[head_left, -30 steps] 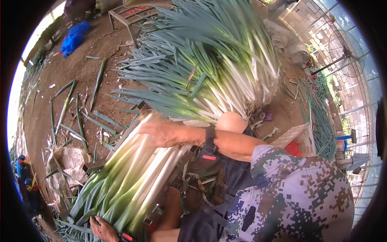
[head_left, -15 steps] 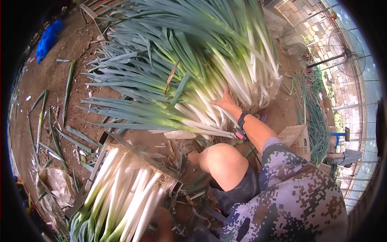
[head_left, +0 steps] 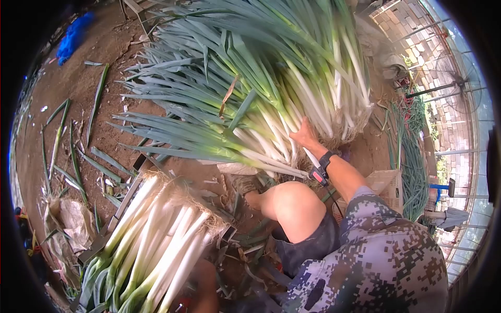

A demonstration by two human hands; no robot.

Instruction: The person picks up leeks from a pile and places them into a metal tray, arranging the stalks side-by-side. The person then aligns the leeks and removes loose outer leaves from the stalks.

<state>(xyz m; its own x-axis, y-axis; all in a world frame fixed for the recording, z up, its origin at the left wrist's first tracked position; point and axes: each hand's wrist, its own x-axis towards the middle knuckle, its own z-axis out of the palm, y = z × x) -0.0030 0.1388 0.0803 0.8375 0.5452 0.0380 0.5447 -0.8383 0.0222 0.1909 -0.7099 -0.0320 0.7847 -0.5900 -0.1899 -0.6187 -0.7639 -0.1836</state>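
Note:
My right hand (head_left: 307, 136) reaches into a big heap of leeks (head_left: 282, 99), low on the white stalks near the roots. Its fingers are closed around a leek stalk, and a pale length shows below the palm. A dark band (head_left: 326, 159) circles the wrist, and a small dark and red device (head_left: 318, 176) with a black cable hangs beside it. My left hand is out of sight. Closer to me, a bundle of leeks (head_left: 151, 235) lies in a metal frame (head_left: 117, 216), roots toward the heap.
My bare knee (head_left: 300, 206) stands between bundle and heap. Loose green leaves (head_left: 75, 161) litter the dirt floor. A crumpled sack (head_left: 70, 227) lies left. At right are a plastic crate (head_left: 389, 185), a pile of long greens (head_left: 412, 172) and a fan (head_left: 454, 83). Blue plastic (head_left: 73, 39) lies far left.
The view has shifted slightly, so most things sit further right. My right hand has drawn back a little toward the root ends, its thumb and fingers closer together.

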